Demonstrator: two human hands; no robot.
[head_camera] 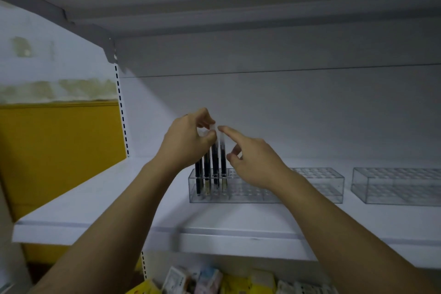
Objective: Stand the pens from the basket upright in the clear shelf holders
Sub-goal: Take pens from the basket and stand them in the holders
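Note:
Several black pens [215, 162] with clear caps stand upright in the left end of a clear holder [241, 192] on the white shelf [100, 198]. My left hand [186, 141] pinches the clear top of one of these pens between thumb and fingers. My right hand [253, 162] hovers just right of the pens, its forefinger stretched out with the tip at the top of the rightmost pen, the other fingers loosely curled and holding nothing. The basket is out of sight.
Two more clear holders [331, 181] [396, 186] stand in a row further right on the same shelf. Another shelf overhangs above. A yellow panel [59, 150] is at the left. Packaged goods [214, 279] lie on the level below.

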